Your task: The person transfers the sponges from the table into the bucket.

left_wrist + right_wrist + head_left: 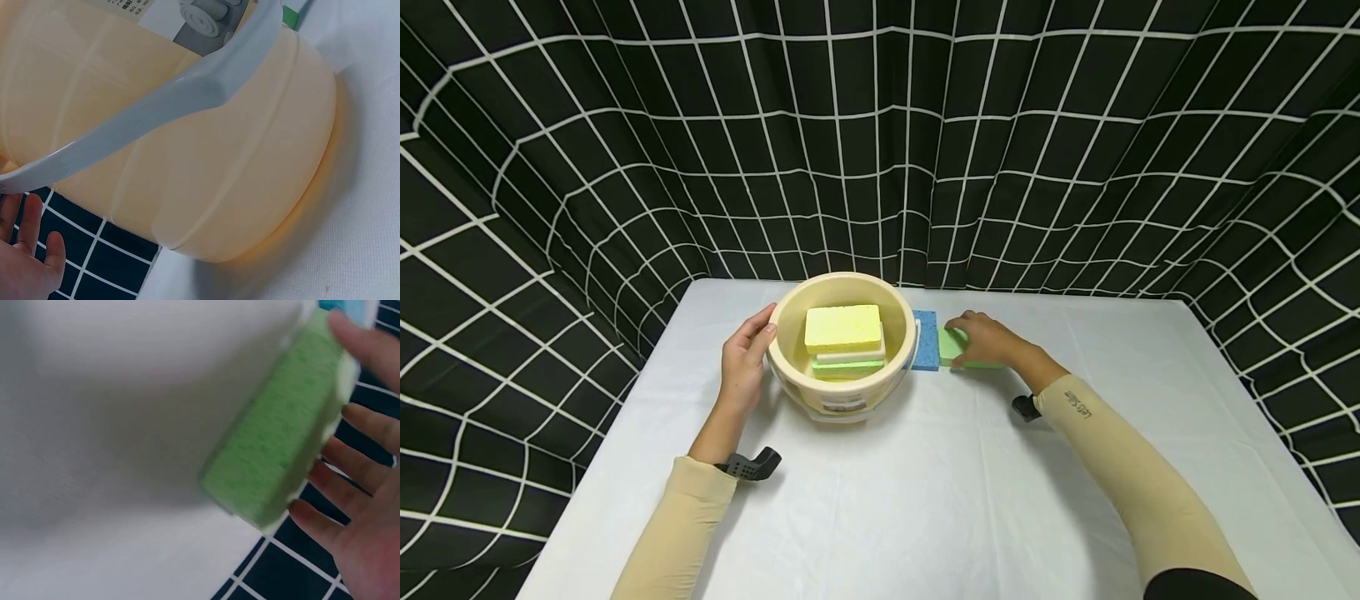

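My left hand (745, 358) is at the left rim of a cream plastic bucket (790, 379), touching it with loosely extended fingers; in the left wrist view those fingers lie beside the grey handle (156, 109). Inside the bucket is a stack of sponges, with a yellow sponge (842, 329) on top, a whitish layer below and a green sponge (850, 367) lower down. To the bucket's right, my right hand (988, 342) pinches another green sponge (275, 431) between thumb and fingers. A blue sponge (928, 342) lies between this hand and the bucket.
A white cloth (887, 508) covers the table. Black curtains with a white grid (865, 167) hang behind it and along both sides. The bucket's handle hangs down around its front and right side.
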`<state>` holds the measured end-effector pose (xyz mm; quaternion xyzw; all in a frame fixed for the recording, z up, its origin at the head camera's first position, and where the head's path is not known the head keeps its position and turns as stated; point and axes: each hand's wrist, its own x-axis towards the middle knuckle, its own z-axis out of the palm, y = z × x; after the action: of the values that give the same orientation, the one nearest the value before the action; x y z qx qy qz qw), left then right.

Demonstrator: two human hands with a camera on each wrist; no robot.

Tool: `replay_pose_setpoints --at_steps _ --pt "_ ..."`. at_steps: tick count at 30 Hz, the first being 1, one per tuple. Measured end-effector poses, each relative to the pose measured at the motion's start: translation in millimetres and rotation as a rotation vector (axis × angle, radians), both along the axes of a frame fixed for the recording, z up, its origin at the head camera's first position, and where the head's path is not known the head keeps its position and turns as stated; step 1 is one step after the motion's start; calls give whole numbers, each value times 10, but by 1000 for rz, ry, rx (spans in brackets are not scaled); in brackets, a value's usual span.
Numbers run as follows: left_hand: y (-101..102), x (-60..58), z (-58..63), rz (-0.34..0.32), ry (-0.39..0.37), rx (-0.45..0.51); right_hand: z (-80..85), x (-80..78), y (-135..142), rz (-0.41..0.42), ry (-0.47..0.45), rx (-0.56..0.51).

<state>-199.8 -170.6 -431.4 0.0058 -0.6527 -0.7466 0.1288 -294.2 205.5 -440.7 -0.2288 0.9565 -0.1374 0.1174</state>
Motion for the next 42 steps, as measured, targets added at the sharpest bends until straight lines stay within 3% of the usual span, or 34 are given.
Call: replay_pose_setpoints --at_steps 13,42 --pt "-4 15 -29 2 -3 11 -32 19 -52 -35 -37 104" --pt "-13 6 -16 -17 7 32 -61 37 -45 -64 -14 79"
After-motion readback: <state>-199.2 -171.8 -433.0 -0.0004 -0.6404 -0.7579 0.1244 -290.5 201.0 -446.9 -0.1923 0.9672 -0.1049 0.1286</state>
